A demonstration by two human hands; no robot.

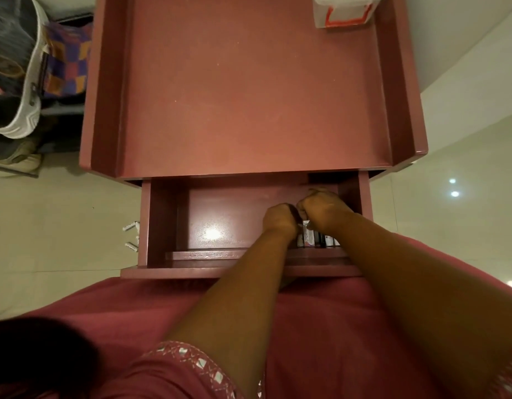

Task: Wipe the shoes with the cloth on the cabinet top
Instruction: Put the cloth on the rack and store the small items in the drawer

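The fingers of the left hand (pixel 280 218) and right hand (pixel 324 204) curl tight around small things in the open drawer (pixel 220 214), maybe hunting for the cloth, while shoes (pixel 16 82) wait on the left.

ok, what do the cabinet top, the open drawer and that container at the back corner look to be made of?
Cabinet top: painted wood or board, reddish-brown, fairly matt, with small specks and scuffs showing.
Drawer: likely the same painted board; its floor looks glossier, with a bright lamp reflection.
Container: probably translucent whitish plastic with an orange-red band or label; cropped by the frame, so uncertain.
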